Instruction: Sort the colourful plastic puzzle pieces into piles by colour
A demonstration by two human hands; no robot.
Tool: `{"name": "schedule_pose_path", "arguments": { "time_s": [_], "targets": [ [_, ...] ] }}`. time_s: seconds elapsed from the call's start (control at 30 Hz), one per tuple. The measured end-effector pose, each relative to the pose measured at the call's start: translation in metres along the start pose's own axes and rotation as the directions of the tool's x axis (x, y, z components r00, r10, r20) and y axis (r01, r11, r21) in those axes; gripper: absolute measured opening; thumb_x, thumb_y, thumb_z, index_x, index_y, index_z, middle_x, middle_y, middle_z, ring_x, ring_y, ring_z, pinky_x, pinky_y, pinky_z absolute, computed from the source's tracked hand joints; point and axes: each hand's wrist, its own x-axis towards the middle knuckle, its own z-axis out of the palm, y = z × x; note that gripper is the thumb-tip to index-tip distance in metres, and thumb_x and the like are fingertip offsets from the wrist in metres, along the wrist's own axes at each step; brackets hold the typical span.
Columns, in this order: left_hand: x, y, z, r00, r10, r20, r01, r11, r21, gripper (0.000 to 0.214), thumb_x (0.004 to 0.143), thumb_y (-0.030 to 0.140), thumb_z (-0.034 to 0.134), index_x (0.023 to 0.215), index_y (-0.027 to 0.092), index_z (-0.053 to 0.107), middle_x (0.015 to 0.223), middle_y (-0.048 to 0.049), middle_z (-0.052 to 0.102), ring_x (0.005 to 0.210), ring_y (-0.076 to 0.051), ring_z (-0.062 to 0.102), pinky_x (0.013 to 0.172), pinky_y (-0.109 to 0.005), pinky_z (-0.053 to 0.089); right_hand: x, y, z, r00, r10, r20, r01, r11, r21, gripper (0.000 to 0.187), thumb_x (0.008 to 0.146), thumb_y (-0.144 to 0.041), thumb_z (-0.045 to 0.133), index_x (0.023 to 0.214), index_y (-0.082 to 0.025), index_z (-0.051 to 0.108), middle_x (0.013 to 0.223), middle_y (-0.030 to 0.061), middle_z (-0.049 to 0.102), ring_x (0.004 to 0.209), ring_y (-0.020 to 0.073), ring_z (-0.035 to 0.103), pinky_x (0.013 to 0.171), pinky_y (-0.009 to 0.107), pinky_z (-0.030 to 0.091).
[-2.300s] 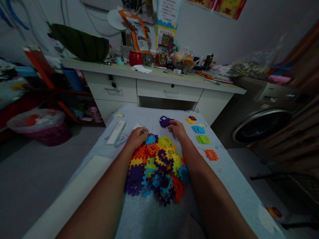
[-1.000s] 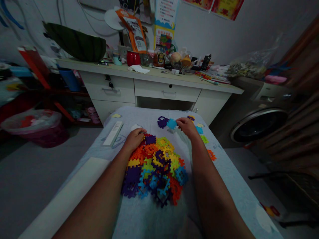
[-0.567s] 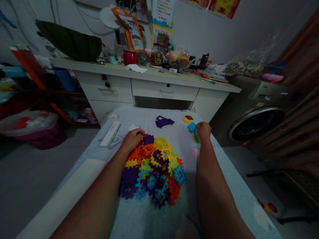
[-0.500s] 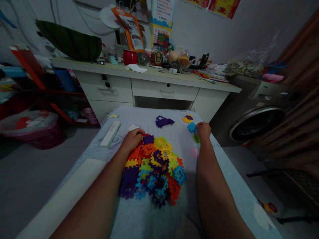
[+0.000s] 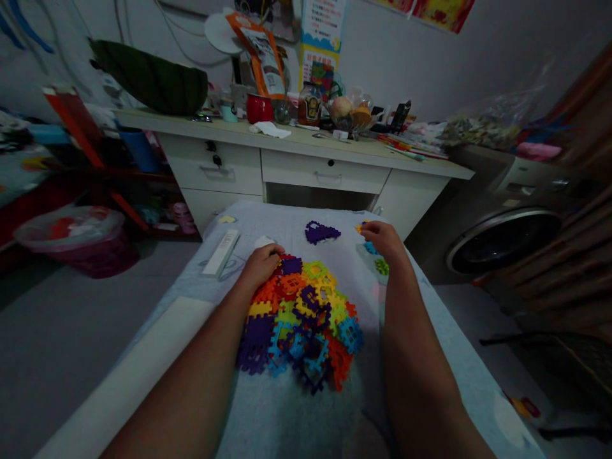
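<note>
A heap of interlocking plastic building pieces point(image 5: 294, 280) in orange, yellow, green, blue and purple lies on the cloth between my forearms. My left hand point(image 5: 262, 262) rests at the heap's upper left edge, its fingers loosely bent and apart, by red and purple pieces. Farther right, my right hand point(image 5: 386, 240) has its fingers together over a yellow gear-shaped piece point(image 5: 359, 227), partly hiding it; what the fingertips hold is too small to tell. Just below that hand are a blue gear-shaped piece point(image 5: 370, 247), partly covered, and a green one point(image 5: 381, 266). Joined purple pieces point(image 5: 321, 233) lie beyond the heap.
A white box point(image 5: 221, 254) lies left of my left hand. The cloth-covered table point(image 5: 430, 357) reaches towards a white desk point(image 5: 306, 143) crowded with jars and a large watermelon piece point(image 5: 153, 80). A washing machine point(image 5: 507, 229) stands right, a pink bin point(image 5: 79, 245) left.
My right hand has moved away from me and slightly left, from the blue gear-shaped piece to the yellow one. My left hand stays at the heap. The view has shifted slightly.
</note>
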Motion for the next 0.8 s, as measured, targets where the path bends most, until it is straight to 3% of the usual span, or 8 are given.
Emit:
{"name": "schedule_pose_path", "arguments": {
  "time_s": [0.07, 0.13, 0.2, 0.27, 0.37, 0.5, 0.7, 0.8],
  "targets": [
    [0.0, -0.001, 0.0, 1.0, 0.004, 0.003, -0.004, 1.0, -0.003, 0.032, 0.07, 0.024, 0.047, 0.091, 0.021, 0.07, 0.084, -0.0014, 0.071, 0.08, -0.02, 0.063, 0.076, -0.03, 0.048, -0.004, -0.019, 0.013, 0.954, -0.119, 0.276, 0.103, 0.992, 0.072, 0.017, 0.074, -0.025, 0.062, 0.083, -0.015, 0.072, 0.074, 0.0028, 0.069, 0.067, 0.0142, 0.06, 0.065, 0.025, 0.045],
    [0.001, -0.003, 0.001, 1.0, -0.001, 0.005, 0.001, 1.0, -0.006, 0.032, 0.07, 0.025, 0.047, 0.092, 0.022, 0.07, 0.082, -0.0015, 0.071, 0.079, -0.02, 0.063, 0.076, -0.03, 0.048, -0.01, -0.036, 0.028, 0.844, -0.184, 0.503, 0.162, 0.983, 0.086, 0.014, 0.073, -0.024, 0.065, 0.082, -0.016, 0.073, 0.074, 0.0007, 0.069, 0.068, 0.0141, 0.06, 0.064, 0.024, 0.044],
    [0.001, -0.004, 0.002, 1.0, -0.006, 0.003, 0.006, 1.0, -0.012, 0.033, 0.07, 0.025, 0.047, 0.093, 0.022, 0.07, 0.081, -0.0014, 0.07, 0.079, -0.02, 0.063, 0.076, -0.03, 0.048, -0.015, -0.047, 0.044, 0.753, -0.21, 0.623, 0.219, 0.974, 0.064, 0.011, 0.07, -0.022, 0.069, 0.079, -0.018, 0.073, 0.075, -0.0008, 0.07, 0.071, 0.0143, 0.061, 0.065, 0.023, 0.044],
    [0.001, -0.005, 0.002, 1.0, -0.002, 0.0, 0.002, 1.0, -0.012, 0.033, 0.07, 0.025, 0.047, 0.094, 0.021, 0.07, 0.082, -0.0015, 0.071, 0.08, -0.02, 0.063, 0.076, -0.03, 0.049, -0.018, -0.052, 0.058, 0.72, -0.218, 0.659, 0.266, 0.964, 0.028, 0.011, 0.068, -0.019, 0.072, 0.079, -0.019, 0.073, 0.074, -0.0019, 0.07, 0.07, 0.0139, 0.06, 0.064, 0.023, 0.043],
    [0.001, -0.005, 0.001, 1.0, 0.008, 0.009, -0.008, 1.0, 0.007, 0.034, 0.07, 0.024, 0.047, 0.095, 0.021, 0.07, 0.086, -0.0018, 0.071, 0.082, -0.02, 0.064, 0.078, -0.03, 0.048, -0.02, -0.054, 0.07, 0.72, -0.204, 0.663, 0.292, 0.956, -0.023, 0.019, 0.065, -0.015, 0.074, 0.084, -0.019, 0.074, 0.07, -0.0029, 0.066, 0.063, 0.0121, 0.056, 0.059, 0.022, 0.039],
    [0.002, -0.005, 0.001, 1.0, -0.002, 0.012, 0.001, 1.0, 0.019, 0.035, 0.071, 0.023, 0.047, 0.096, 0.02, 0.07, 0.086, -0.0022, 0.071, 0.08, -0.02, 0.064, 0.078, -0.031, 0.048, -0.021, -0.056, 0.07, 0.718, -0.191, 0.67, 0.295, 0.954, -0.044, 0.018, 0.065, -0.012, 0.072, 0.083, -0.017, 0.073, 0.066, -0.0038, 0.061, 0.061, 0.0108, 0.051, 0.059, 0.022, 0.036],
    [0.002, -0.007, 0.002, 1.0, 0.004, 0.002, -0.004, 1.0, 0.011, 0.034, 0.071, 0.023, 0.048, 0.097, 0.021, 0.07, 0.081, -0.0015, 0.07, 0.079, -0.02, 0.063, 0.076, -0.03, 0.048, -0.022, -0.061, 0.054, 0.731, -0.237, 0.64, 0.186, 0.971, 0.148, 0.014, 0.071, -0.022, 0.066, 0.083, -0.015, 0.07, 0.064, -0.0052, 0.057, 0.061, 0.0098, 0.048, 0.059, 0.022, 0.036],
    [0.002, -0.006, 0.002, 1.0, -0.01, 0.002, 0.01, 1.0, 0.001, 0.034, 0.071, 0.024, 0.048, 0.097, 0.021, 0.07, 0.08, -0.001, 0.069, 0.077, -0.02, 0.063, 0.074, -0.03, 0.048, -0.021, -0.059, 0.043, 0.779, -0.248, 0.576, 0.141, 0.964, 0.224, 0.015, 0.072, -0.025, 0.064, 0.082, -0.016, 0.069, 0.066, -0.0039, 0.059, 0.063, 0.0105, 0.051, 0.062, 0.023, 0.039]
  ]
}}
